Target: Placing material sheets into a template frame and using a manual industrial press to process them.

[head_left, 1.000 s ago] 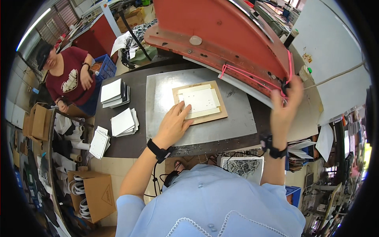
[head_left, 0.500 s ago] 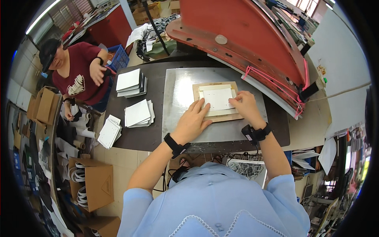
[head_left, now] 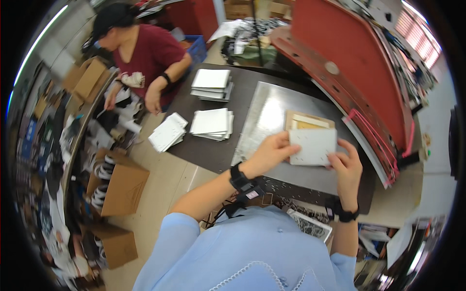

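Note:
Between my hands I hold up a white rectangular sheet [head_left: 313, 147] with small dark marks near its edges. My left hand [head_left: 273, 154] grips its left edge, thumb on the face. At the lower right corner, my right hand [head_left: 346, 164] pinches the sheet between thumb and fingers. Behind it, partly covered, a tan frame-like die board [head_left: 310, 116] with a yellowish inside lies on the metal plate [head_left: 257, 114]. To the left on the dark table are a taller white stack [head_left: 211, 78], a second stack [head_left: 210, 121] and a fanned pile [head_left: 168, 132] at the table edge.
A big red press arm [head_left: 349, 53] with pink cords [head_left: 371, 131] looms at the right beside the plate. At the left, a co-worker in a dark red shirt [head_left: 150, 56] stands by a cluttered bench. An open cardboard box [head_left: 121, 184] with rolled strips sits on the floor.
The white sheet has come up out of the tan board and is now held in both hands, nearer to me. My view has turned left, and the co-worker's raised hand has dropped.

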The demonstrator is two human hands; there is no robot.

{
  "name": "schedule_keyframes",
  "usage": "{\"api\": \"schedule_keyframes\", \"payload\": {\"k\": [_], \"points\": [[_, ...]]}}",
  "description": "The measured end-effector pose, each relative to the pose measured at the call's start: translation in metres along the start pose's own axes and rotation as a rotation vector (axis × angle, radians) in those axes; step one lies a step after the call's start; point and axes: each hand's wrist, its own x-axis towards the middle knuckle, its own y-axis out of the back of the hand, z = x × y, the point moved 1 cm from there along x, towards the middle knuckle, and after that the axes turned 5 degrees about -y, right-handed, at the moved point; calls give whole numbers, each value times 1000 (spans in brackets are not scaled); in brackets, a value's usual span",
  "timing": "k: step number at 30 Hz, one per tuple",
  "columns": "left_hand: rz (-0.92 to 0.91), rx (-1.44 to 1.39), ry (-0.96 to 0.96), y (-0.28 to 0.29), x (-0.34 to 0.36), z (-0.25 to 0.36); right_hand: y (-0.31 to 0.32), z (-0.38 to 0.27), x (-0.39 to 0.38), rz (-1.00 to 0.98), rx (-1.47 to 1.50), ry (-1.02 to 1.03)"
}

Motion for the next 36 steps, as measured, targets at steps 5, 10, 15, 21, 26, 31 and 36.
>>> {"api": "schedule_keyframes", "payload": {"k": [5,10,15,21,26,31,36], "points": [[-79,-142,-1,-11,-19,4,21,37,-11,-159,485,-151],[-50,-118,-65,-14,-30,7,9,32,-18,-118,560,-106],[158,48,-141,-15,-43,16,-18,13,-26,227,-441,557],[224,224,-156,-12,-63,28,-32,22,-26,217,-511,679],[301,342,-188,-7,-78,43,-56,0,-37,93,-333,509],[364,518,-271,0,-85,40,-68,-4,-43,45,-535,774],[392,269,-170,16,-93,54,-62,3,-51,-145,-172,441]]}}
